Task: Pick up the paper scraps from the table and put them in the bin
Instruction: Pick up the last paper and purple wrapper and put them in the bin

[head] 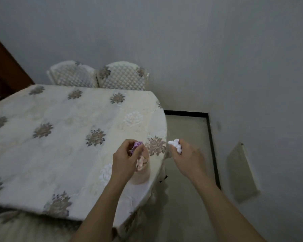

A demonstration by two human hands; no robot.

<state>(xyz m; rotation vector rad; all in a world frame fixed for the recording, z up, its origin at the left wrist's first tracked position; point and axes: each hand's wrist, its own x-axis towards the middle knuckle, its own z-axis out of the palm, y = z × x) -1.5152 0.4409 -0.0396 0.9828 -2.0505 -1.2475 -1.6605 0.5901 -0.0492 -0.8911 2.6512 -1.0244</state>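
Note:
My left hand (pixel 125 158) is closed around a crumpled purple paper scrap (pixel 136 145) and hovers above a small pale pink bin (pixel 141 173) that stands on the table near its right edge. Inside the bin's mouth some pinkish crumpled paper (pixel 143 162) shows. My right hand (pixel 185 157) grips a crumpled white paper scrap (pixel 176 144) just past the table's right edge, over the floor. The table (pixel 59 137) wears a cream cloth with grey flower motifs.
Two white lattice-back chairs (pixel 98 76) stand behind the table against the grey wall. To the right lies beige floor (pixel 187 142) bounded by a black strip. A dark wooden door frame (pixel 5 70) is at the far left.

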